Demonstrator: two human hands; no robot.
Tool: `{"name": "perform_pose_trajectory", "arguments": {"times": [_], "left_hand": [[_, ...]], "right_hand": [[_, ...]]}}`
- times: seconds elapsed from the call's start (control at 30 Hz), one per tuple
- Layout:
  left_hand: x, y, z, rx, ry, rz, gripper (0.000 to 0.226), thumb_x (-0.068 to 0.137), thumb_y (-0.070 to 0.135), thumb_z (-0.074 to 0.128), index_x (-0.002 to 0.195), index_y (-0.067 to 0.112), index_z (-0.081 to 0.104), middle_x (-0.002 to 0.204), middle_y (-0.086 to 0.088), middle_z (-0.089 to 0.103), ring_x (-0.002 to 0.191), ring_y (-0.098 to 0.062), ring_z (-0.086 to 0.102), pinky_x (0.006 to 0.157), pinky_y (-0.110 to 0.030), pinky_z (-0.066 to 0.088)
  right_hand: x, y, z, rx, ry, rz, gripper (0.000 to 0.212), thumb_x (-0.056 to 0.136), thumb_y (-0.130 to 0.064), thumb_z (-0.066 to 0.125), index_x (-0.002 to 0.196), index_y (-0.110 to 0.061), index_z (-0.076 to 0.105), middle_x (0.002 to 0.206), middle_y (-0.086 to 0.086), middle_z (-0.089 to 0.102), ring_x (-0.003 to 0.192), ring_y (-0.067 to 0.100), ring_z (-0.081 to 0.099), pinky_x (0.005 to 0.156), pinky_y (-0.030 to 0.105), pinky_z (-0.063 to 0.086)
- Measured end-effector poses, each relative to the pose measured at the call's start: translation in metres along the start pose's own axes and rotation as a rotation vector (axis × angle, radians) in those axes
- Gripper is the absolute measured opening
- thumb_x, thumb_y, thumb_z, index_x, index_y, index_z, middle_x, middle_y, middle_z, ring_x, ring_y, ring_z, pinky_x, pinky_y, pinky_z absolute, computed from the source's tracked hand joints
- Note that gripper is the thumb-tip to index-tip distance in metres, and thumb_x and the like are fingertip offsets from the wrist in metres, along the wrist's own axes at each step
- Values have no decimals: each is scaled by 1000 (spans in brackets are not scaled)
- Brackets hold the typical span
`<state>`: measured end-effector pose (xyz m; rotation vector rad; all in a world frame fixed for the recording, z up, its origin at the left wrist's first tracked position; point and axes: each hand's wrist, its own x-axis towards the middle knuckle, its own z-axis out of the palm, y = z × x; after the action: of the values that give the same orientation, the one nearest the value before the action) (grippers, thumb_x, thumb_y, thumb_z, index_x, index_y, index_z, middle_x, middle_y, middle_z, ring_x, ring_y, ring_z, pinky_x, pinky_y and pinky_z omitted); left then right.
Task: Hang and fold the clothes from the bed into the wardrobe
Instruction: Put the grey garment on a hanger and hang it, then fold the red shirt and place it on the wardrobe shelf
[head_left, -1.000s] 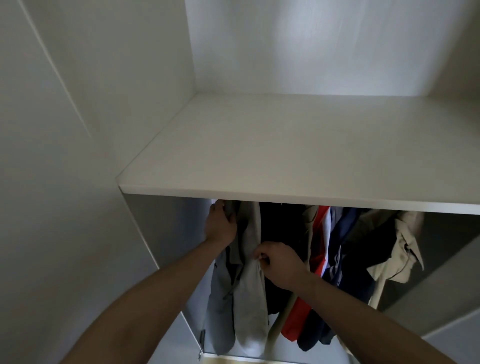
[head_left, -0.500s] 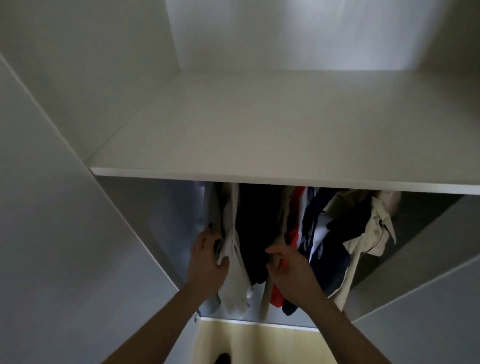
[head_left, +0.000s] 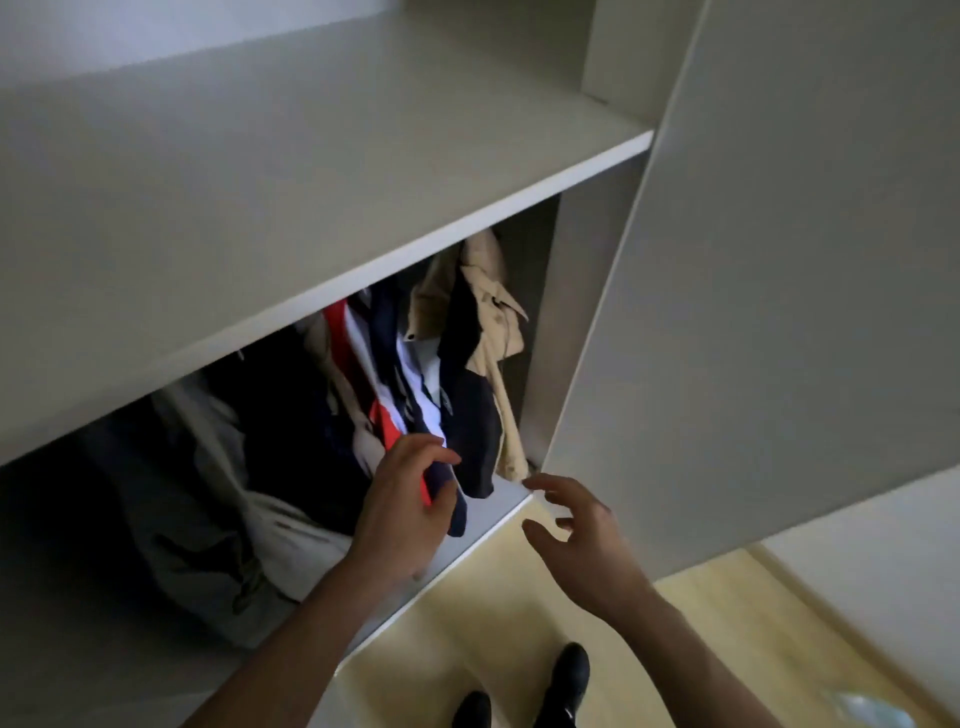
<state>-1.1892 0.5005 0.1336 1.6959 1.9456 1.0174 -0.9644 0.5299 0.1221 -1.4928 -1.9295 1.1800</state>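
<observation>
Several clothes hang in a row inside the wardrobe under its shelf: a grey garment at the left, a dark one, a navy, red and white garment and a beige shirt at the right. My left hand reaches in and grips the lower end of the navy and red garment, fingers and thumb curled round it. My right hand hovers outside the wardrobe floor edge, fingers spread, holding nothing. The hanging rail is hidden behind the shelf.
The white wardrobe door stands open at the right, close to my right hand. Pale wooden floor lies below, with my two dark feet on it. The upper shelf surface is bare.
My left hand left the grey garment and moved right to grip the navy and red one. My right hand let go of the clothes and pulled out toward the door. The view swung right and down.
</observation>
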Motion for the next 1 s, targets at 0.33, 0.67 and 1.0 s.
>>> {"name": "perform_pose_trajectory", "arguments": {"times": [0.33,0.67,1.0], "left_hand": [[-26,83,81,-88,-463,334,26,87,12,74,108,26,69,120,12,56,115,-3,56,100,-31,48],[-122,228,184,-107,-729,614,26,89,21,73,104,39,64,118,29,51,118,7,52,98,-6,35],[-328,406,298,-192,-986,859,23,90,24,75,108,36,66,125,25,51,121,7,51,103,-18,40]], "right_hand": [[-143,60,-76,140,410,319,37,93,-24,72,124,-43,63,126,-31,58,120,-4,56,87,7,45],[-349,129,-145,227,727,496,37,91,-30,71,122,-49,62,121,-30,59,118,-12,53,87,9,46],[-613,213,-204,210,998,663,37,90,-37,71,124,-48,61,129,-25,58,118,-10,54,92,16,48]]}}
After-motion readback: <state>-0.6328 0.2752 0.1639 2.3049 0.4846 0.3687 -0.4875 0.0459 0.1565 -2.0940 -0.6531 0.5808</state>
